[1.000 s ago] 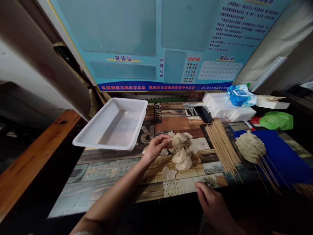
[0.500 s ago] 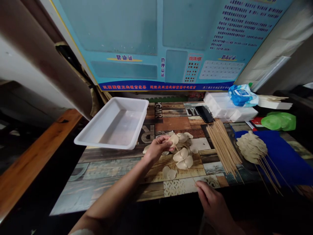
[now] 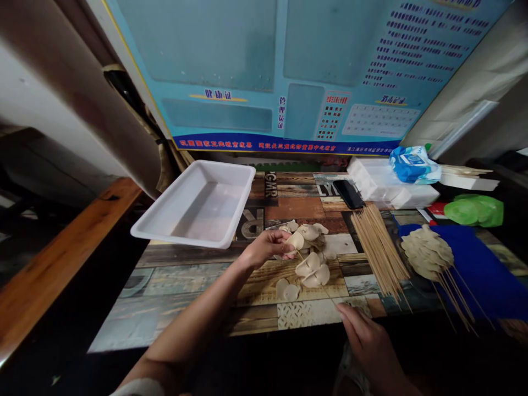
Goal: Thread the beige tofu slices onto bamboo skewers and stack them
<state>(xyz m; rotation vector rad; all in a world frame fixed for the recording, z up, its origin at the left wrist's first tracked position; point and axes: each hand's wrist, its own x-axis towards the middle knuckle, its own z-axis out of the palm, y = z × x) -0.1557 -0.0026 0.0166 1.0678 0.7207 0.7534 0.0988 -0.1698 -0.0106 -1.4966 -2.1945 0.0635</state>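
Note:
My left hand (image 3: 266, 248) is closed in a pinch on a pale round slice (image 3: 295, 240) at the edge of a loose heap of slices (image 3: 310, 253) in the middle of the patterned table (image 3: 173, 280). A thin bamboo skewer (image 3: 319, 286) with a few slices threaded on it runs from that heap down toward my right hand (image 3: 367, 344). My right hand rests at the table's near edge with fingers curled round the skewer's lower end.
A white plastic tray (image 3: 198, 204) stands at the left. A bundle of bare skewers (image 3: 377, 247) lies right of the heap. Filled skewers (image 3: 429, 254) rest on a blue cloth (image 3: 482, 269). At the back are a black phone (image 3: 348, 193), white boxes (image 3: 388, 184) and a green lid (image 3: 470, 209).
My left hand has pulled the pinched slice slightly down and toward me, onto the skewer's tip. My right hand has shifted a little lower and to the right.

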